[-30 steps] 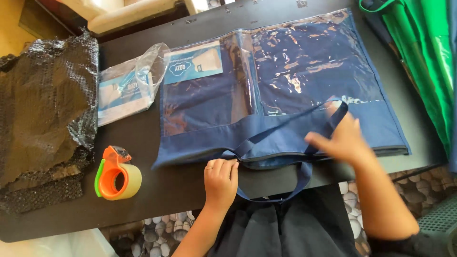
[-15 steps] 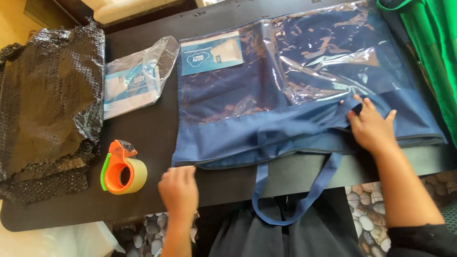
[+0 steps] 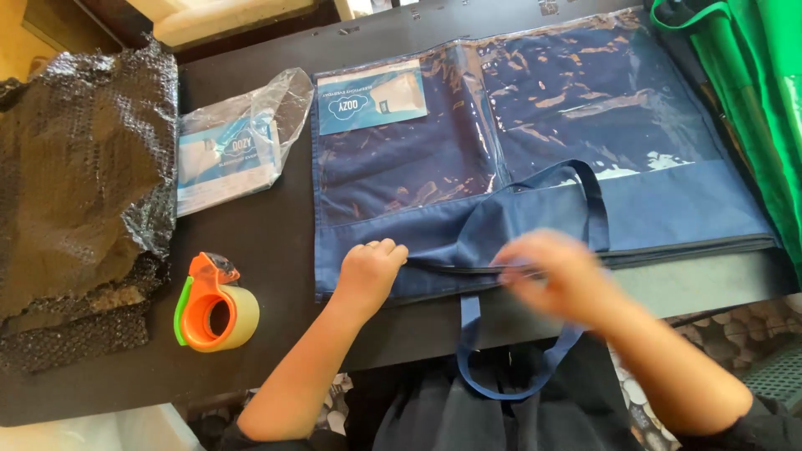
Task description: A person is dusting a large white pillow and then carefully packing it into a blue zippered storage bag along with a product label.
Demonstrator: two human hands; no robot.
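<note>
A navy blue fabric bag [image 3: 668,213] with a clear plastic front panel [image 3: 585,108] lies flat on the black table [image 3: 251,225]. A blue and white card [image 3: 372,100] sits behind the plastic at its top left. My left hand [image 3: 370,269] is curled on the bag's near left edge, pinching the fabric by the zip line. My right hand [image 3: 555,276], blurred by motion, is over the near edge at the middle of the bag. One handle loop [image 3: 595,200] lies on the bag; the other handle [image 3: 468,351] hangs off the table's front edge.
An orange and green tape dispenser [image 3: 213,305] stands left of my left hand. A clear plastic packet with a leaflet [image 3: 225,150] lies behind it. Black bubble wrap [image 3: 75,184] covers the table's left end. Green bags [image 3: 752,75] hang at the right.
My left hand has moved from the bare table onto the bag's near left edge. My right hand has swept left from the bag's right side to its middle front.
</note>
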